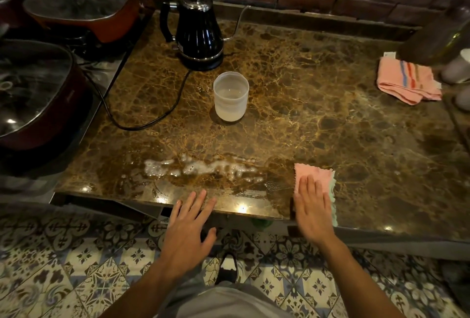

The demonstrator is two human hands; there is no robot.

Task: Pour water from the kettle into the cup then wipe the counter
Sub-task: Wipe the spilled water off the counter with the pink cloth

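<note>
Surface: one brown veined marble surface [318, 114] is carrying everything; wet patches [203, 169] are glistening along its near edge, so the wiping is looking unfinished.
Pans: two red lidded electric pans, one [84, 4] at the far left and one [35, 93] nearer, are sitting off the left side.
Kettle: one black ribbed gooseneck kettle [198, 30] is standing upright on its base at the back, its cord trailing left of the cup; pouring is judged done.
Cup: one translucent plastic cup [231, 96] is standing just in front of the kettle, holding water.
Cloths: two; a pink folded wiping cloth [314, 171] is lying near the front edge, and a pink striped towel [407, 79] is resting far right.
Hands: two; the right hand [312, 203] is pressing flat on the wiping cloth, fingers [310, 185] extended rather than clenched; the left hand [188, 226] is hovering at the front edge, fingers spread and grasping nothing.
Remaining: the wet streak left of the cloth is waiting to be wiped.
</note>
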